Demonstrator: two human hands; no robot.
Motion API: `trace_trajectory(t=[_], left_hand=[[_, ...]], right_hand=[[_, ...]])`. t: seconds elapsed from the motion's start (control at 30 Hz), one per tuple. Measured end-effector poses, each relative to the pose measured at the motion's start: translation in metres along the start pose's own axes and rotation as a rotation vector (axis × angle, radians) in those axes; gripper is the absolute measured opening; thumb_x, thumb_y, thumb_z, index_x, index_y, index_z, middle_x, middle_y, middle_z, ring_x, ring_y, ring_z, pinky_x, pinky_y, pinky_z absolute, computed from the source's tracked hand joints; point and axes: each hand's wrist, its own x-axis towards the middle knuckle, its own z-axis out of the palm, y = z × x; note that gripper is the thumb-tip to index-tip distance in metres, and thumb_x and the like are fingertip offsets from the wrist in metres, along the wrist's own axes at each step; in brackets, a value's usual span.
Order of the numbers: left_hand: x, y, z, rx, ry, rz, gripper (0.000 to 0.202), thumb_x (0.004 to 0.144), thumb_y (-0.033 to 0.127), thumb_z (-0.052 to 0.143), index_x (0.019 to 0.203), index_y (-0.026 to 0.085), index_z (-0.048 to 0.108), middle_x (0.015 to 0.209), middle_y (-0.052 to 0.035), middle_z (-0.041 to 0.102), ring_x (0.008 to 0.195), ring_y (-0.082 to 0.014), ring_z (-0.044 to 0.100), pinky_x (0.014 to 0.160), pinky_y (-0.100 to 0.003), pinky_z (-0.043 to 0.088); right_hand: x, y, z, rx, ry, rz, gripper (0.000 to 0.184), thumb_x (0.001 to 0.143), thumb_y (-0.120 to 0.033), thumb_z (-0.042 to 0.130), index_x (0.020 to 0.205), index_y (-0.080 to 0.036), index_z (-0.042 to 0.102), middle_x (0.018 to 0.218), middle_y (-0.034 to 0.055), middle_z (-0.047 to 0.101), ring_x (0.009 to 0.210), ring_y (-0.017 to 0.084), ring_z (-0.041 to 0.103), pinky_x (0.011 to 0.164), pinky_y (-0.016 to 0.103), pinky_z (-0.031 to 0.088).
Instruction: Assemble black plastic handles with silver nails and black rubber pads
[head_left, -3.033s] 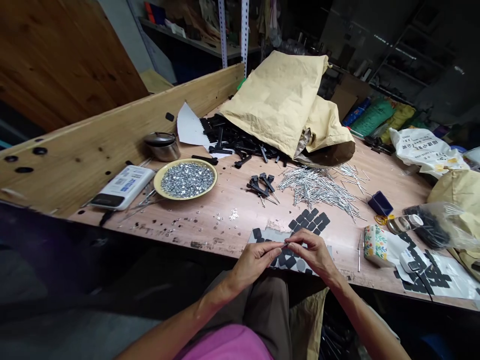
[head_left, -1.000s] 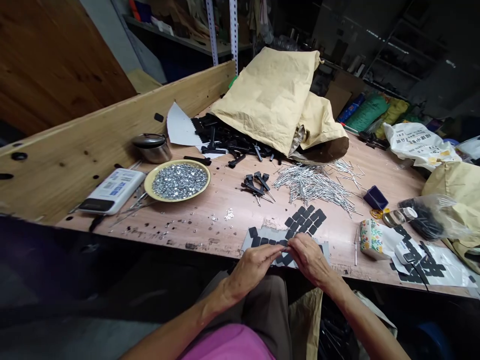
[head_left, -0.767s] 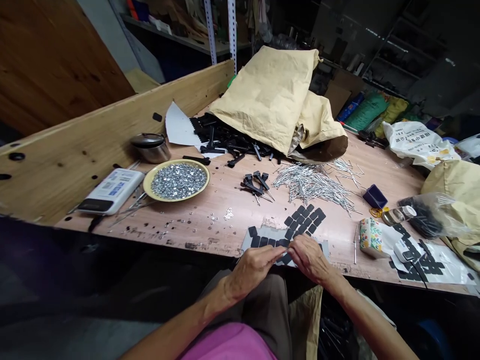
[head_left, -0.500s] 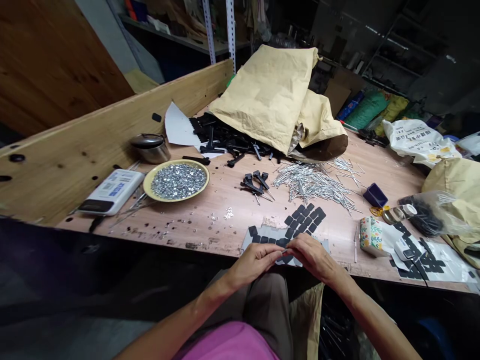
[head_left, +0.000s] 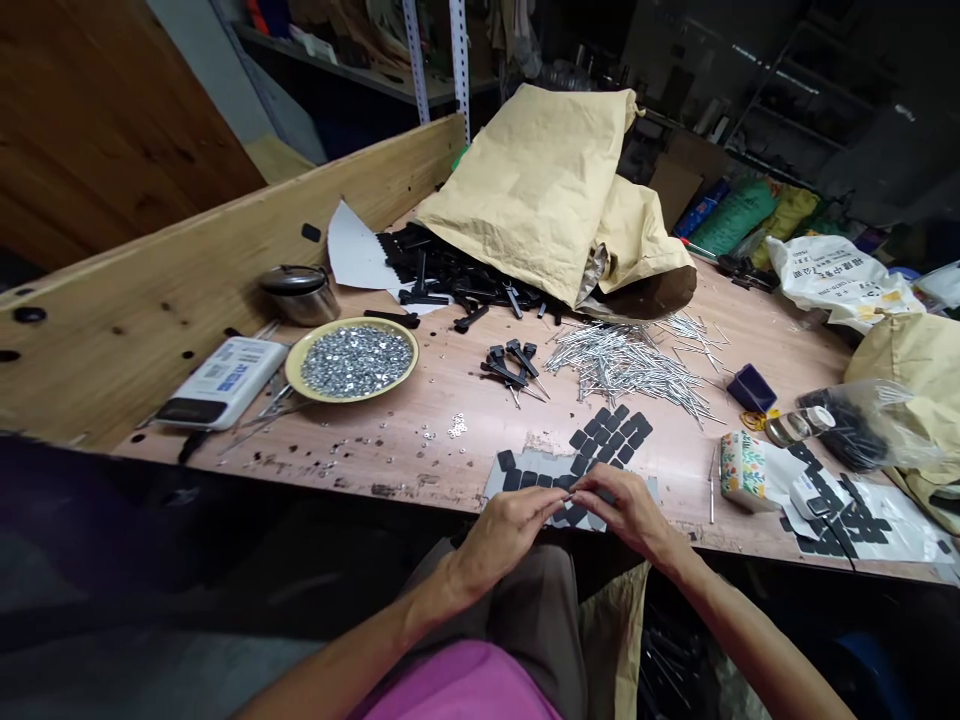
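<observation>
Over the table's front edge, my left hand (head_left: 508, 522) and my right hand (head_left: 624, 508) meet with fingertips pinched together. A small thin piece seems to be between them, but the fingers cover most of it. Just beyond and beneath lies a grey backing sheet (head_left: 541, 463) with rows of small black rounded pads (head_left: 529, 480). More black pads (head_left: 613, 436) extend past the sheet in a slanting block. Behind these are several black plastic parts with metal pins (head_left: 513, 364) and a loose heap of thin metal pins (head_left: 622, 365).
At left are a yellow bowl of small metal pieces (head_left: 356, 362), a white scale-like device (head_left: 225, 382) and a metal pot (head_left: 298, 296). Large paper sacks (head_left: 532, 190) stand behind black parts (head_left: 424, 275). At right are a patterned box (head_left: 742, 470), a dark small box (head_left: 751, 388) and a bottle (head_left: 787, 430).
My fingers have shifted slightly at the pinch, and the left hand has rolled a little. The things on the table stay in place.
</observation>
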Motion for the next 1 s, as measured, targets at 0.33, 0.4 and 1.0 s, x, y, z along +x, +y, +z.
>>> trace_trajectory(t=[0.33, 0.4, 1.0], left_hand=[[0.001, -0.001, 0.002, 0.157, 0.045, 0.136, 0.027, 0.089, 0.024, 0.044, 0.096, 0.020, 0.070, 0.087, -0.0046, 0.074, 0.075, -0.0154, 0.069, 0.068, -0.022, 0.054], [0.001, 0.001, 0.001, 0.124, 0.037, 0.101, 0.026, 0.088, 0.025, 0.046, 0.096, 0.020, 0.070, 0.088, -0.0039, 0.074, 0.077, -0.0160, 0.069, 0.070, -0.023, 0.054], [0.005, -0.002, -0.025, -0.718, -0.194, -0.715, 0.058, 0.054, 0.062, 0.070, 0.085, 0.013, 0.064, 0.042, 0.0122, 0.033, 0.034, 0.0002, 0.013, 0.036, -0.017, 0.007]], right_hand=[[0.002, -0.002, -0.001, 0.025, -0.007, 0.032, 0.040, 0.092, -0.049, 0.039, 0.076, -0.019, 0.060, 0.068, 0.0023, 0.061, 0.061, 0.012, 0.056, 0.057, 0.021, 0.042], [0.002, -0.001, 0.001, -0.071, -0.001, -0.008, 0.042, 0.094, -0.047, 0.034, 0.076, -0.018, 0.058, 0.066, 0.0028, 0.058, 0.060, 0.012, 0.054, 0.057, 0.022, 0.040], [0.011, 0.011, 0.009, 0.200, 0.026, 0.106, 0.027, 0.088, -0.042, 0.048, 0.083, -0.020, 0.062, 0.076, 0.0039, 0.064, 0.069, 0.014, 0.060, 0.064, 0.025, 0.047]])
